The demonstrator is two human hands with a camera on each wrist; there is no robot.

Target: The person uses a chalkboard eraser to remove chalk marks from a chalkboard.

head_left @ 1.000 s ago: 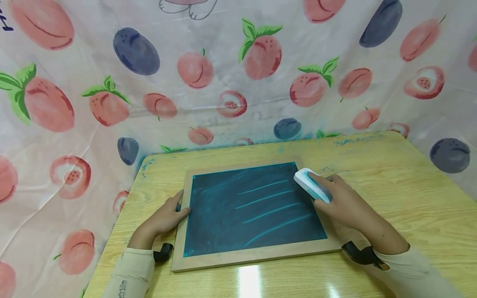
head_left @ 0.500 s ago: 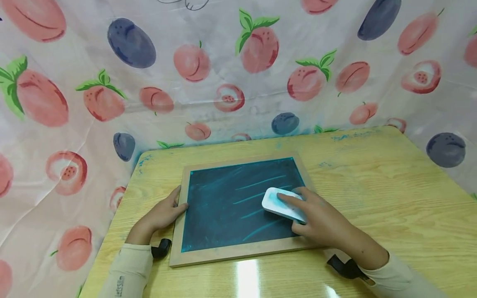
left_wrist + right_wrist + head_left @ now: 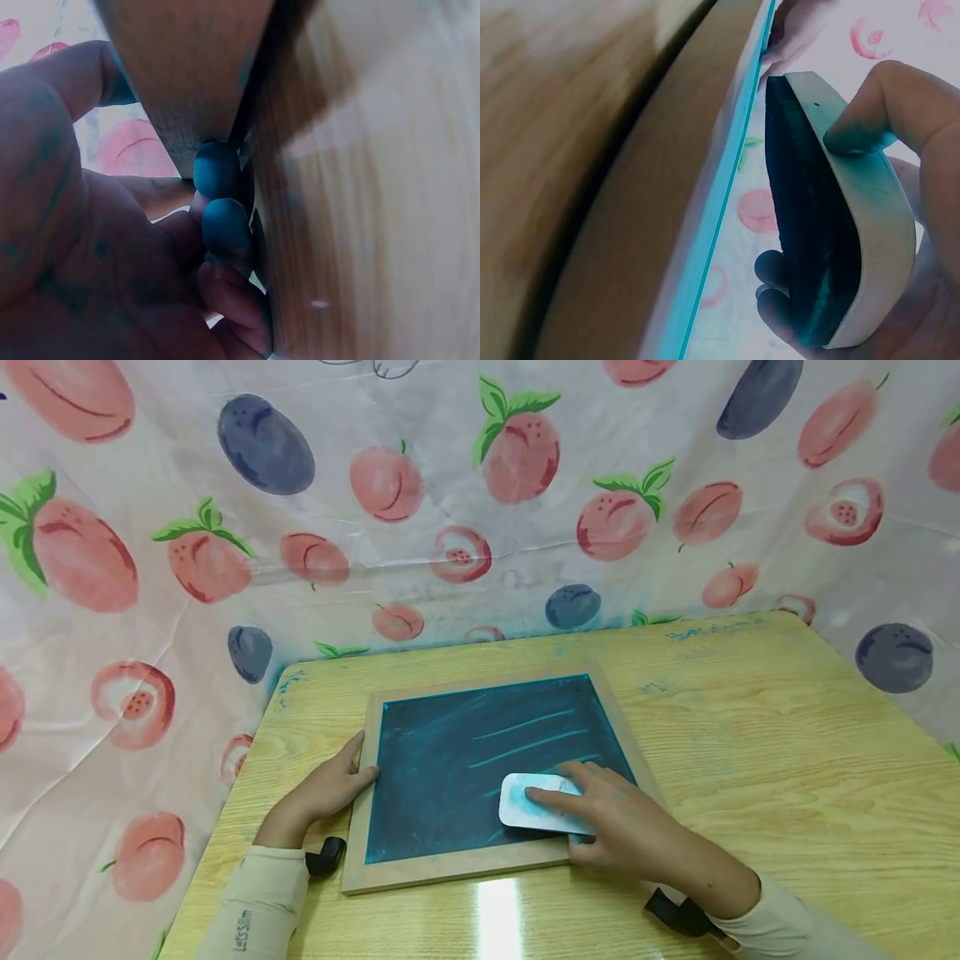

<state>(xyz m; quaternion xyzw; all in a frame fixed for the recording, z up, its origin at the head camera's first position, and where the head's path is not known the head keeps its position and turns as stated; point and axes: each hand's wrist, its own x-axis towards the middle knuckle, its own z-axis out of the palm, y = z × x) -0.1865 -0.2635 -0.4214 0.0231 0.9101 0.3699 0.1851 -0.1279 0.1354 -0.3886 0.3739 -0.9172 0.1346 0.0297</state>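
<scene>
A small chalkboard (image 3: 435,777) in a wooden frame lies on the table, marked with slanting blue chalk lines (image 3: 525,747) and smears. My left hand (image 3: 330,789) grips the frame's left side, thumb on top; in the left wrist view, blue-dusted fingertips (image 3: 225,225) curl at the frame's lower edge. My right hand (image 3: 622,822) holds a white chalkboard eraser (image 3: 525,806) by its sides, forefinger on its back, over the board's lower right part. Its dark felt (image 3: 810,217) faces the board, and a gap shows between them in the right wrist view. The eraser covers part of the lower lines.
The yellow wood-grain table (image 3: 750,735) carries blue chalk dust (image 3: 705,631) near its back edge. A fruit-print cloth (image 3: 450,485) hangs behind and at the sides. Black wrist cameras (image 3: 326,857) sit below both hands.
My right hand has carried the eraser from the board's upper right edge leftward and toward me, over the lower lines. My left hand keeps its grip on the frame. The view tilted slightly.
</scene>
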